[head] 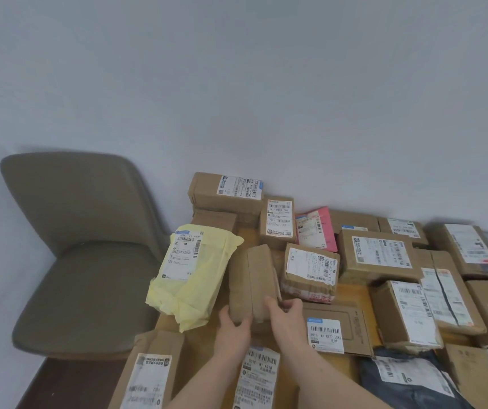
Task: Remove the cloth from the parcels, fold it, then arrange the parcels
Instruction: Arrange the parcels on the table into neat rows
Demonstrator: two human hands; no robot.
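Note:
Several parcels cover a wooden table (346, 290). My left hand (232, 326) and my right hand (284, 315) both grip the near end of a plain brown cardboard box (253, 278), which stands tilted above the table. A yellow plastic mailer (191, 273) lies just left of that box, touching it. A small labelled carton (310, 270) sits right of it. A flat carton with a blue-topped label (335, 332) lies under my right wrist. No cloth is in view.
A grey-brown padded chair (83, 246) stands left of the table against the pale wall. More cartons (225, 190) are stacked at the back left, a pink mailer (316, 228) behind, a dark grey mailer (405, 379) at front right. Dark floor (68, 382) shows below the chair.

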